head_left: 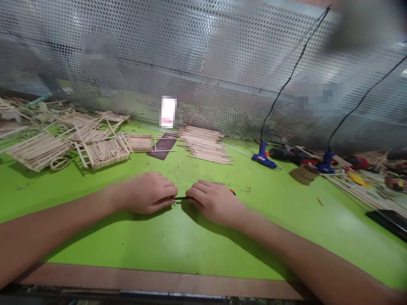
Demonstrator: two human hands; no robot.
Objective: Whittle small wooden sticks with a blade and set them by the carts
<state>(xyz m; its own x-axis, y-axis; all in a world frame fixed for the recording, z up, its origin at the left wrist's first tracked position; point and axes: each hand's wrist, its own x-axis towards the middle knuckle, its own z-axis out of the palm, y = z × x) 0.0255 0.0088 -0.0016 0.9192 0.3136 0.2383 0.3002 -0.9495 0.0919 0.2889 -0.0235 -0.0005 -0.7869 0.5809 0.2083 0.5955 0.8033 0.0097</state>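
In the middle of the green tabletop [181, 241], my hands lie close together with fingers curled. My left hand [149, 194] pinches a thin stick whose pale tip [174, 204] shows at the fingers; most of it is hidden. My right hand [216, 201] closes over a slim tool with a red-and-black end [232, 192]. A narrow dark strip [182, 198] bridges the small gap between both hands. Whether it belongs to that tool is hidden by the fingers.
Loose wooden sticks [205, 144] lie ahead, beside a dark sheet [163, 147]. Small wooden carts [106, 153] crowd the left. Two blue glue guns [263, 156] with hanging cords stand right. A black phone-like object [389, 222] sits at far right. Perforated metal sheeting [190, 55] rises behind.
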